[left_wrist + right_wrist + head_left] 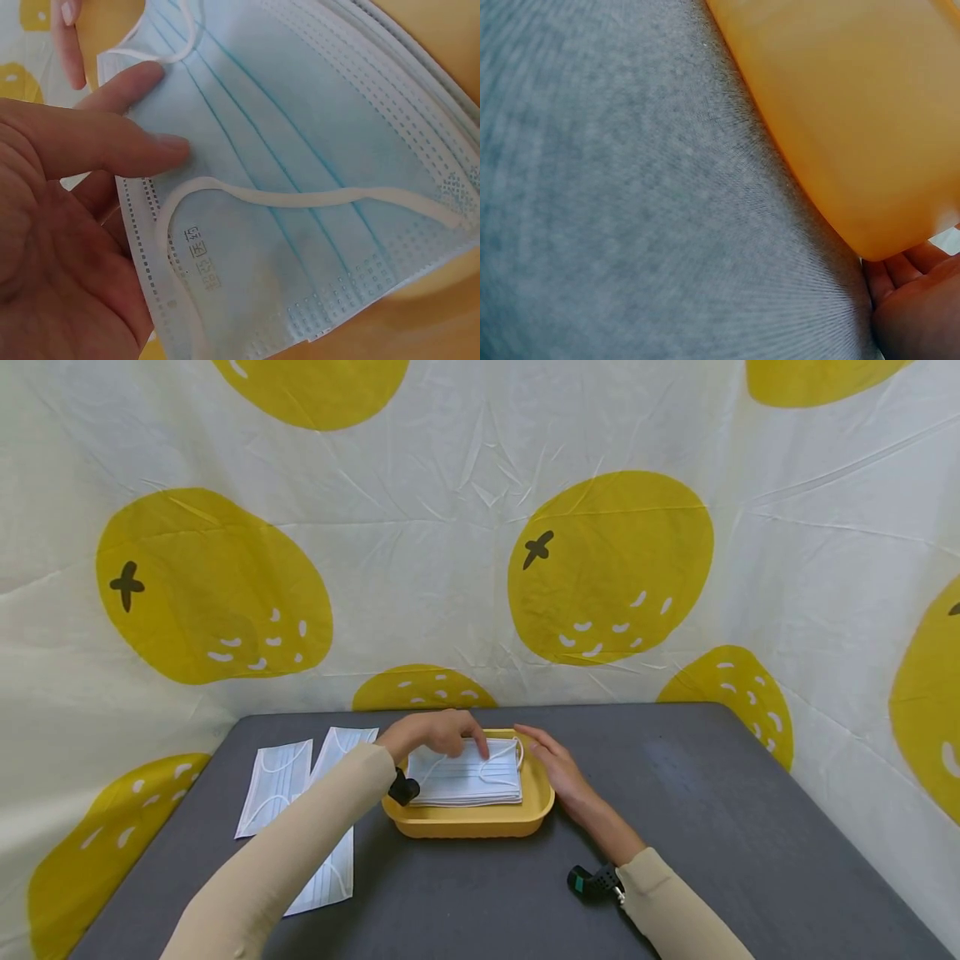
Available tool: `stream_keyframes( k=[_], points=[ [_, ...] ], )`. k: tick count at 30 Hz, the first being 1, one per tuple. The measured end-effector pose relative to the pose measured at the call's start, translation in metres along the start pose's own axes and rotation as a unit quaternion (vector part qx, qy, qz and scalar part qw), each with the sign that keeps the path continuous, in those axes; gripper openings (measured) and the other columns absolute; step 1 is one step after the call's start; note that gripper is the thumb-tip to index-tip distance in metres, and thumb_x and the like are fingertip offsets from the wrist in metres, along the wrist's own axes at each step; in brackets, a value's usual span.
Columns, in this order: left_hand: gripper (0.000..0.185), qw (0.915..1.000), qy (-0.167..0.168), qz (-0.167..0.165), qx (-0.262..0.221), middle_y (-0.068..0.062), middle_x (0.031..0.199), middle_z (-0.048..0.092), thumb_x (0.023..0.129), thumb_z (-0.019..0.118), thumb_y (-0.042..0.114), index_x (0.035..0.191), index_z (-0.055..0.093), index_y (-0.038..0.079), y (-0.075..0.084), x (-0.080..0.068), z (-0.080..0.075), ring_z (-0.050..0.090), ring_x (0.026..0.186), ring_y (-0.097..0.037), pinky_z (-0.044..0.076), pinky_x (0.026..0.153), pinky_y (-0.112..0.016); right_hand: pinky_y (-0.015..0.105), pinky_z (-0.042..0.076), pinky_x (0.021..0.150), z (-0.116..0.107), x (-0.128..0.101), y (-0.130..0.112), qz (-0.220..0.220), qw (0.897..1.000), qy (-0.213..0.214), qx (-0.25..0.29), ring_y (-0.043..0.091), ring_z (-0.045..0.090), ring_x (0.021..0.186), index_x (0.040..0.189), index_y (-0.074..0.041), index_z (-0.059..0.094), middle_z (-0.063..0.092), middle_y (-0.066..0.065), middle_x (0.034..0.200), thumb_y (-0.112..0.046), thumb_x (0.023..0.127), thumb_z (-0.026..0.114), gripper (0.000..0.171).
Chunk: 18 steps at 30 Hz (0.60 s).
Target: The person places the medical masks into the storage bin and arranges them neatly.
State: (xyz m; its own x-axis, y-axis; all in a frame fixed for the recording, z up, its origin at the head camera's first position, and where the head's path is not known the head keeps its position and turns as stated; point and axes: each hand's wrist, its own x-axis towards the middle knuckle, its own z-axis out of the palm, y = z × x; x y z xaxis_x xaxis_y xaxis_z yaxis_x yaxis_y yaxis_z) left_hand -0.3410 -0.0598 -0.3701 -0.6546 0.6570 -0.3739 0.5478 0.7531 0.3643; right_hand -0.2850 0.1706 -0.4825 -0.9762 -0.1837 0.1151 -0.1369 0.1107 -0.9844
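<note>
Right now, all the work is at the yellow tray.
Tray: the yellow tray (468,822) sits in the middle of the gray table (712,827).
Stack: a pile of blue face masks (467,777) lies flat inside the tray.
Left hand: the left hand (438,735) reaches over the far side of the tray and lies on the top mask (300,187). Its fingers (112,146) are bent a little and press down on the top mask near one ear loop (300,199). I cannot tell if it is pinching the mask.
Right hand: the right hand (555,764) lies flat with straight fingers along the right side of the tray, touching its wall. It holds nothing.
Other masks: two more masks (276,785) lie flat on the table, left of the tray, side by side.
In the way: the left sleeve (300,852) crosses over the nearer of those two masks and hides part of it.
Behind: a white cloth with big yellow fruit shapes (607,568) hangs behind the table.
</note>
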Motion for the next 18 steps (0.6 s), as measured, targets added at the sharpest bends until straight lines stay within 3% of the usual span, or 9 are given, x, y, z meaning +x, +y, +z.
stream_keyframes(
  k=[8, 18],
  points=[
    [0.056, 0.9994, 0.021, 0.022, -0.018, -0.005, 0.144, 0.064, 0.087, 0.050, -0.013, 0.126, 0.075, 0.018, -0.002, -0.003, -0.003, 0.055, 0.123, -0.019, 0.045, 0.115, -0.041, 0.050, 0.034, 0.122, 0.000, 0.000, 0.001, 0.000, 1.000, -0.002, 0.005, 0.032, 0.040, 0.149, 0.153, -0.010, 0.050, 0.042, 0.013, 0.163, -0.017, 0.112, 0.037, 0.043],
    [0.044, 0.9986, 0.035, 0.023, -0.031, -0.004, 0.127, 0.073, 0.090, 0.052, -0.010, 0.121, 0.077, 0.011, 0.003, -0.007, -0.013, 0.064, 0.116, -0.018, 0.055, 0.102, -0.034, 0.051, 0.033, 0.122, 0.002, -0.001, 0.000, 0.006, 1.000, 0.005, 0.005, 0.031, 0.040, 0.148, 0.152, -0.011, 0.052, 0.043, 0.012, 0.162, -0.016, 0.112, 0.038, 0.043]
  ],
)
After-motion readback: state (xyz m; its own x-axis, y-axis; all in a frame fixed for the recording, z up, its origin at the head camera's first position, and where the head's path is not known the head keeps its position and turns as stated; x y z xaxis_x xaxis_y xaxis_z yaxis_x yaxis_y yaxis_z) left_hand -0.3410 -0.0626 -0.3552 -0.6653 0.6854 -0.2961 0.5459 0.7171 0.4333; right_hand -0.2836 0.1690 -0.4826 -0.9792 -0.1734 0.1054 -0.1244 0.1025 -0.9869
